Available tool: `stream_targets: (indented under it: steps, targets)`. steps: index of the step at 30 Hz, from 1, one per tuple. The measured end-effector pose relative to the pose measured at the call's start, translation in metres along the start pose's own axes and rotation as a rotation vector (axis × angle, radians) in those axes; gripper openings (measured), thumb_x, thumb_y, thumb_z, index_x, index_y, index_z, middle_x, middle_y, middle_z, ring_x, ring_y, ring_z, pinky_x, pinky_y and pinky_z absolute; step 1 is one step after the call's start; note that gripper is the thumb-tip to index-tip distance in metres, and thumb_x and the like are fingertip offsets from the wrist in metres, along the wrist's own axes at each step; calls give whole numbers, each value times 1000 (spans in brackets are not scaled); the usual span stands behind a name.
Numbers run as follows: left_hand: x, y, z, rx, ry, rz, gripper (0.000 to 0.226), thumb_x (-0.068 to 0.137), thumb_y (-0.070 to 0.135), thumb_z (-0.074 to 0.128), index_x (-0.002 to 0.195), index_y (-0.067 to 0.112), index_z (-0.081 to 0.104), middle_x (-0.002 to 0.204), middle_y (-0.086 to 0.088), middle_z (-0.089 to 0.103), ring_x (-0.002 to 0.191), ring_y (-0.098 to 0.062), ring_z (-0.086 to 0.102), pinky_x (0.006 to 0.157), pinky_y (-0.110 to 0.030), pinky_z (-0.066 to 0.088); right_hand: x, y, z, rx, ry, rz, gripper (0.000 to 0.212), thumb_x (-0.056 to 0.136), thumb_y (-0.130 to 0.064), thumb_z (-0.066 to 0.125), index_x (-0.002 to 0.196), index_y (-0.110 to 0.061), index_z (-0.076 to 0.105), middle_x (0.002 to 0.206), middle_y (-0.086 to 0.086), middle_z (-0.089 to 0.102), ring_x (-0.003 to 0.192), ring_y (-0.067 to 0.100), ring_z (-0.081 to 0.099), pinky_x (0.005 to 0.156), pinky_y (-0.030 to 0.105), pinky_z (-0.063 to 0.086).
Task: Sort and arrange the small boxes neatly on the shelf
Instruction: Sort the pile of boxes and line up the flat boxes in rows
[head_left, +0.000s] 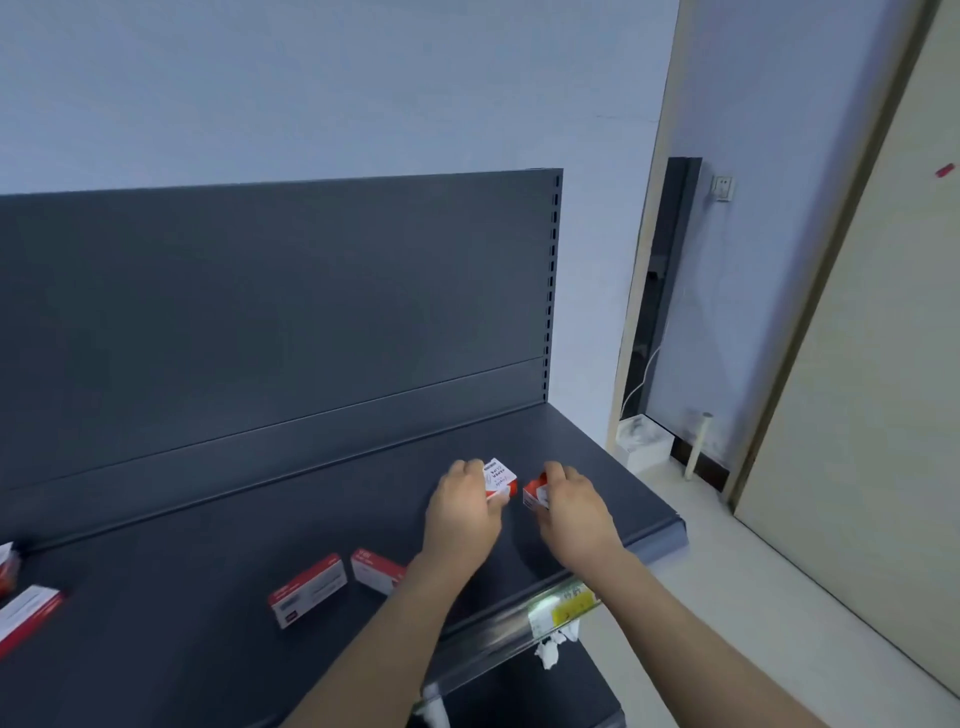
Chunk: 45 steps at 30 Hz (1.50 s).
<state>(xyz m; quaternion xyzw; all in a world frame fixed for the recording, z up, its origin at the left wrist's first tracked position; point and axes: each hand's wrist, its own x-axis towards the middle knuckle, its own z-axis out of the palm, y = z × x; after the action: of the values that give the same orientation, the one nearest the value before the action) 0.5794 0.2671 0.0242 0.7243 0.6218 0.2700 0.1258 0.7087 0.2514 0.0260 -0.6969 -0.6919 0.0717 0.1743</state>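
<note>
On the dark grey shelf (218, 644), my left hand (462, 512) grips a small red and white box (501, 475), tilted with its printed white face up. Just to its right, my right hand (574, 506) holds another small red and white box (535, 493), mostly covered by my fingers. The two boxes sit a short gap apart near the shelf's right end. Two more red and white boxes lie flat nearer the front: one (309, 590) at the middle, one (375, 569) partly behind my left forearm.
At the far left edge lie two more red and white boxes (26, 613) (8, 564), cut off by the frame. A yellow price label (569, 605) sits on the shelf's front rail. A door (857, 415) and a white box on the floor (644, 444) are to the right.
</note>
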Motion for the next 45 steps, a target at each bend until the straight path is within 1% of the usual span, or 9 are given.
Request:
stream_targets:
  steps: [10, 16, 20, 24, 28, 32, 35, 39, 45]
  targets:
    - [21, 6, 48, 42, -99, -7, 27, 93, 26, 50, 110, 5, 51, 116, -10, 53, 108, -24, 51, 85, -31, 41, 21, 30, 19, 30, -40, 99, 31, 97, -26, 43, 123, -8, 43, 125, 9, 51, 116, 24, 48, 88, 29, 41]
    - [18, 3, 52, 59, -178, -40, 31, 93, 25, 50, 117, 6, 48, 124, -10, 50, 117, -24, 46, 93, -32, 39, 25, 39, 39, 26, -29, 106, 35, 97, -32, 43, 123, -9, 45, 122, 9, 54, 112, 24, 51, 85, 28, 41]
    - [12, 5, 35, 56, -177, -11, 53, 93, 29, 50, 136, 3, 32, 130, -16, 45, 122, -31, 41, 100, -39, 35, 22, 38, 41, 94, 73, 78, 51, 86, -18, 65, 126, 7, 48, 113, 26, 59, 105, 41, 55, 79, 42, 47]
    - [11, 0, 4, 70, -40, 40, 57, 93, 30, 47, 138, -2, 30, 129, -24, 46, 121, -38, 41, 106, -43, 30, 31, 24, 29, 112, 136, 64, 64, 71, -2, 77, 125, 15, 47, 112, 37, 57, 104, 52, 53, 81, 54, 48]
    - [7, -19, -36, 148, 128, 91, 60, 95, 32, 44, 141, -2, 25, 143, -24, 35, 135, -36, 28, 118, -42, 12, 39, -13, 19, 141, 201, -71, 65, 70, 0, 77, 125, 16, 46, 114, 39, 56, 104, 53, 55, 82, 57, 48]
    - [-9, -51, -77, 319, 234, 36, 61, 95, 35, 44, 142, 2, 23, 147, -19, 31, 139, -30, 24, 119, -39, 9, 33, -68, 16, 194, 192, -235, 63, 78, -9, 71, 130, 12, 43, 125, 35, 52, 116, 49, 49, 90, 55, 46]
    - [-30, -80, -107, 407, 241, -45, 61, 96, 36, 42, 143, 1, 21, 148, -17, 29, 140, -29, 22, 119, -38, 8, 24, -112, 21, 229, 129, -339, 62, 82, -13, 68, 133, 10, 40, 130, 31, 50, 122, 46, 46, 96, 52, 43]
    - [-58, -121, -146, 450, 243, -169, 62, 97, 35, 40, 143, 0, 19, 151, -18, 26, 142, -29, 19, 119, -36, 6, 9, -170, 31, 280, 37, -461, 65, 88, -23, 60, 141, 1, 32, 141, 20, 43, 132, 33, 37, 105, 43, 36]
    - [-102, -185, -199, 466, 246, -314, 61, 97, 36, 38, 145, 5, 18, 153, -13, 23, 143, -25, 17, 119, -34, 6, -15, -257, 60, 299, -41, -596, 66, 91, -30, 55, 144, -4, 26, 145, 14, 39, 136, 26, 34, 107, 36, 34]
